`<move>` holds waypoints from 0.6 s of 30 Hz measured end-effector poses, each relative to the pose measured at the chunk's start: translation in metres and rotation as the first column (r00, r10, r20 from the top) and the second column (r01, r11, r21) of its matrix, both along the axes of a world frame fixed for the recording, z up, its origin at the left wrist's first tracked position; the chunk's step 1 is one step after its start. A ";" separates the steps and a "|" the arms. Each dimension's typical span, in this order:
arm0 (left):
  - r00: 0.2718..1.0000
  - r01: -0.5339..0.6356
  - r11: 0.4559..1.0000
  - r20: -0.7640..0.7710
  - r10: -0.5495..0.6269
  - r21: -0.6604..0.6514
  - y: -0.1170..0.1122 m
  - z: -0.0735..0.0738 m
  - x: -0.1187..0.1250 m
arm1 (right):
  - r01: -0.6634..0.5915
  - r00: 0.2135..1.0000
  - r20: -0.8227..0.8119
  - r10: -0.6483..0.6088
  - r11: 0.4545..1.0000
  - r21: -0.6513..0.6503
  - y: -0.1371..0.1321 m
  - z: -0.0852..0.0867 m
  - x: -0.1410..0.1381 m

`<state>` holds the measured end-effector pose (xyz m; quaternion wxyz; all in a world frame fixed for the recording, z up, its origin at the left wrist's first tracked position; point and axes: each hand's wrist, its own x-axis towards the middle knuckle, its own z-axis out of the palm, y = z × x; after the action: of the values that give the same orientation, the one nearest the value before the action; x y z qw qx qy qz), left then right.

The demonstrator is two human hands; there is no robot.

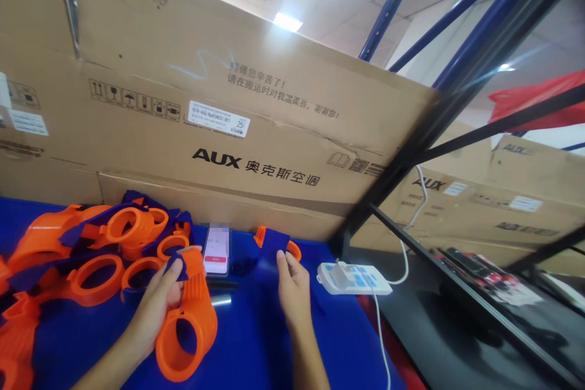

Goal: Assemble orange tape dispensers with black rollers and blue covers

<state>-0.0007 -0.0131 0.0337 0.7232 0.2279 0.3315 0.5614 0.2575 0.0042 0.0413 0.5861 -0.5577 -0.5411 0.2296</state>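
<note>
My left hand (159, 292) is closed on the upper end of an orange plastic ring piece (208, 317), whose large round opening hangs low and faces me. A bit of dark blue cloth shows at my fingertips. My right hand (294, 289) pinches a blue cloth strip (275, 245); orange plastic shows at both of its ends, partly hidden by cloth and fingers. Left of my hands lies a pile of similar orange ring pieces (98, 280), mixed with blue cloth strips.
A phone (216, 250) leans at the back of the blue tabletop (247, 347). To the right sits a white power strip (354, 278) with a cable. Large cardboard boxes (274, 134) stand behind, and a dark rack post (388, 189) rises at the right.
</note>
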 end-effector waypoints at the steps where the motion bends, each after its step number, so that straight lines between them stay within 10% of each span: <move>1: 1.000 -0.005 1.000 -0.029 0.005 0.006 -0.001 -0.001 0.001 | 0.049 0.996 0.075 -0.049 0.999 0.000 0.003 -0.001 0.013; 18: 0.992 0.058 0.997 -0.118 -0.052 0.054 -0.006 -0.001 0.018 | 0.219 0.819 0.572 0.051 0.893 -0.393 -0.007 -0.009 0.066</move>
<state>0.0169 -0.0192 0.0326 0.7109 0.2901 0.3504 0.5364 0.3239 -0.0023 0.0325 0.2658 -0.7424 -0.5982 0.1427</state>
